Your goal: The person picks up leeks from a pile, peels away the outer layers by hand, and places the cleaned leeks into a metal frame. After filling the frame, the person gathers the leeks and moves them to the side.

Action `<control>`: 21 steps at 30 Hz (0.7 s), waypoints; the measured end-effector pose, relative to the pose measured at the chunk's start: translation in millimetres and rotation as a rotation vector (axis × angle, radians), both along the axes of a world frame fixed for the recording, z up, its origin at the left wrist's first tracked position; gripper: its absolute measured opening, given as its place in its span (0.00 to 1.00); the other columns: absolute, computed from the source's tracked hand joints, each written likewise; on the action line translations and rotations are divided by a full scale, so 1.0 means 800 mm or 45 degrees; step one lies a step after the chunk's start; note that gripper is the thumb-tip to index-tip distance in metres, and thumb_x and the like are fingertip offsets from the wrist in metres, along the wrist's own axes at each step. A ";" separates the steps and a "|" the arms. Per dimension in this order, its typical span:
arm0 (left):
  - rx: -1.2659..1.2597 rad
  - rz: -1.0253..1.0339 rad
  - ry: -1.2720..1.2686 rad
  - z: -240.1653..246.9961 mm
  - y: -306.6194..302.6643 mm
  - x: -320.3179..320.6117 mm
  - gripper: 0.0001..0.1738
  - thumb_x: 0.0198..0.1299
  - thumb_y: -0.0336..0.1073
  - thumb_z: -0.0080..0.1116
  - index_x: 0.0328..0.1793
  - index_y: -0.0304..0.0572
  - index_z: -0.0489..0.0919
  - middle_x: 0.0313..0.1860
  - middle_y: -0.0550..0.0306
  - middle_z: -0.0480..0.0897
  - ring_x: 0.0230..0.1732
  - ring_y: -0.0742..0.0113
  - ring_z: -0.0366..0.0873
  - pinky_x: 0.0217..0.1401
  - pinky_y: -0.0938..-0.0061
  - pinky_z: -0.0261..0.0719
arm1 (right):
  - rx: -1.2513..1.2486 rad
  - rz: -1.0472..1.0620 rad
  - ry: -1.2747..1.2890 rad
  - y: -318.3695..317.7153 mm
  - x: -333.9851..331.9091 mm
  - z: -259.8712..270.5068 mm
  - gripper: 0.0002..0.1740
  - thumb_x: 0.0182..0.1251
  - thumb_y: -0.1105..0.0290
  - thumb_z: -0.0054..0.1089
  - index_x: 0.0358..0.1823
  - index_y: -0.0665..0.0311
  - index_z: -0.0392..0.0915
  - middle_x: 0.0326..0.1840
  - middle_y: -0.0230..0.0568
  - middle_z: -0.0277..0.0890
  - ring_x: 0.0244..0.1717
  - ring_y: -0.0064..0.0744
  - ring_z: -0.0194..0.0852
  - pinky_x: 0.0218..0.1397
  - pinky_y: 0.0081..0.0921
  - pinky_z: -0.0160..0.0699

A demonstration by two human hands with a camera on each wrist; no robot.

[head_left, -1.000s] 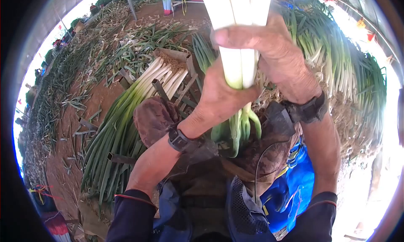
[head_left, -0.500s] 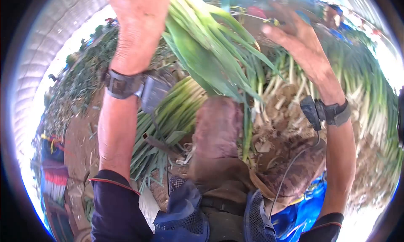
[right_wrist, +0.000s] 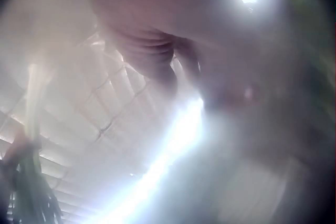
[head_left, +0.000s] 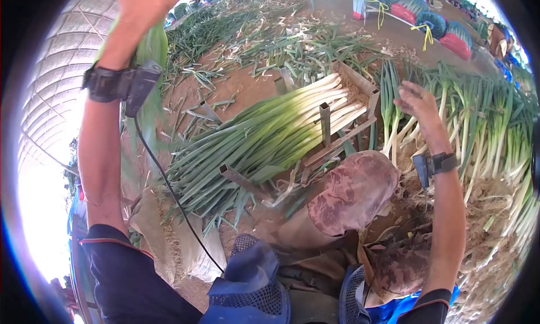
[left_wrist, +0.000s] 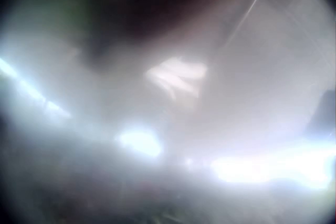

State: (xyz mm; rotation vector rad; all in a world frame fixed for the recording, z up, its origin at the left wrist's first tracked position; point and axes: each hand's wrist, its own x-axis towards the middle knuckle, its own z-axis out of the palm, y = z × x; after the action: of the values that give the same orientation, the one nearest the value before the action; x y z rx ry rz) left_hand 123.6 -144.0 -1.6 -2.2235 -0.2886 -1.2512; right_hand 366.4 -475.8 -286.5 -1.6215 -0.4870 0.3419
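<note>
My left hand is raised at the upper left of the head view, partly cut off by the frame. It grips a few long green onions, whose leaves hang down behind the wrist. The right wrist view shows the same left hand wrapped around the stalks, white ends up. In the left wrist view, blurred white onion stalks show. My right hand holds nothing, its fingers loosely bent, over the near end of a row of onions.
A pile of green onions lies in a metal frame before my knee, roots at its far right end. Metal posts stick up around it. Leaf scraps litter the soil. Tied bundles stand at the back.
My hands have parted: both gripped the onions at first, then the right let go. The left carried them up and left; the right now hovers by the row. The view has turned leftward.
</note>
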 end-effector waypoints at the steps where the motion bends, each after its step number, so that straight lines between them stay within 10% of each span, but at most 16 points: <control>1: -0.058 0.183 0.113 -0.010 0.019 0.019 0.27 0.48 0.34 0.67 0.56 0.30 0.78 0.37 0.41 0.85 0.44 0.53 0.87 0.45 0.64 0.86 | -0.004 0.001 0.016 0.003 0.003 -0.016 0.36 0.67 0.59 0.68 0.71 0.72 0.66 0.65 0.53 0.74 0.52 0.39 0.84 0.64 0.36 0.79; 3: -0.134 0.455 0.395 -0.057 0.037 0.057 0.25 0.56 0.32 0.59 0.62 0.39 0.73 0.41 0.39 0.86 0.41 0.48 0.87 0.42 0.58 0.85 | -0.093 0.005 0.131 -0.002 0.006 -0.051 0.36 0.67 0.57 0.67 0.70 0.70 0.68 0.62 0.53 0.75 0.52 0.39 0.84 0.66 0.36 0.79; 13: -0.358 0.128 0.941 -0.378 0.071 0.215 0.17 0.53 0.30 0.60 0.48 0.35 0.72 0.34 0.44 0.83 0.32 0.44 0.85 0.29 0.55 0.82 | -0.101 0.289 0.569 0.066 0.023 -0.234 0.35 0.70 0.61 0.63 0.70 0.76 0.65 0.60 0.52 0.77 0.54 0.38 0.82 0.60 0.32 0.82; 21: -0.790 0.091 1.438 -0.541 0.052 0.208 0.43 0.54 0.37 0.66 0.74 0.34 0.59 0.65 0.34 0.71 0.67 0.39 0.70 0.66 0.46 0.69 | 0.368 0.413 1.103 0.201 0.021 -0.331 0.36 0.73 0.62 0.61 0.72 0.79 0.60 0.63 0.50 0.75 0.56 0.40 0.81 0.61 0.33 0.80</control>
State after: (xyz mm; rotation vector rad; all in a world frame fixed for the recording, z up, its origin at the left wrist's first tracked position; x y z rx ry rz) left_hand 290.2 -102.4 -434.1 -2.9935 -0.3027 0.3160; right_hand 383.4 -314.7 -551.7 -0.9765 -0.1127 1.1007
